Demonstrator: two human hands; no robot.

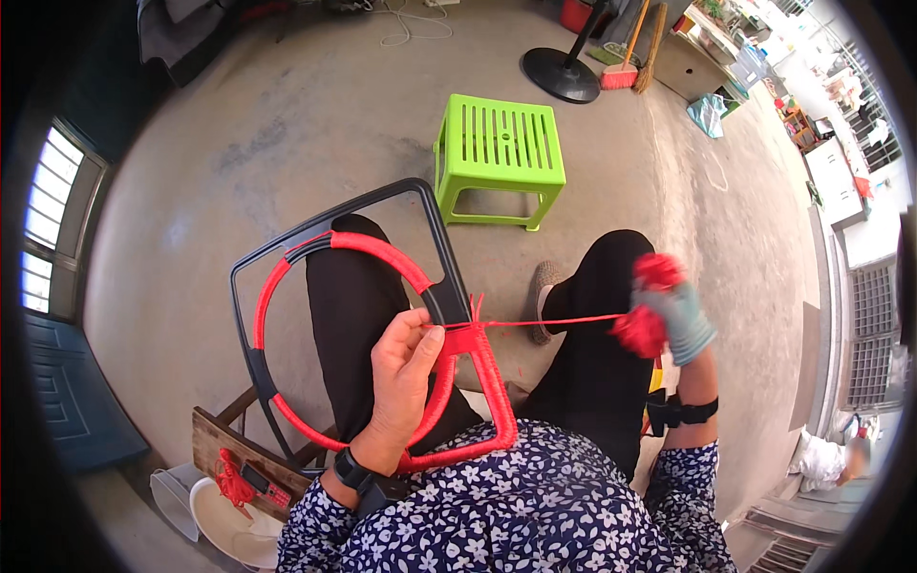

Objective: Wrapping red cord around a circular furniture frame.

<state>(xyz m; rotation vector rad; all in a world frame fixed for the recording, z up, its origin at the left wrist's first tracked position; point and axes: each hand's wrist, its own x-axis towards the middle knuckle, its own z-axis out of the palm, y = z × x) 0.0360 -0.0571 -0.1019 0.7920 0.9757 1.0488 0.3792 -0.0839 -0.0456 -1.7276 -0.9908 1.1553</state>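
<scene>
- One black frame [435, 239] lies across my lap, with one ring [287, 277] set inside it; the ring is wrapped in red cord most of the way round
- My left hand [406, 368] is bare and clamped on the ring's right side, thumb pressed at the spot where the cord [554, 322] leaves the wrap
- One strand of cord runs taut from that spot, over the gap between my two knees, to my right hand [680, 320]
- My right hand wears a grey glove and is closed on a cord bundle [642, 329]; red tufts show above and below the fist, and I cannot tell if they are one bundle or two
- Two wrist straps, one on each arm
- One green stool [499, 153] stands on the floor just beyond the frame's far edge, apart from it
- One wooden bench [239, 449] sits at my lower left under the frame's near corner; one more red cord hank [229, 477] lies on it
- Two pale tubs [224, 520] sit below the bench edge
- One fan base [564, 72] and two brooms [630, 57] stand well apart, past the stool
- Bare concrete spreads left of the frame and right of my right knee; the stool sits close ahead
</scene>
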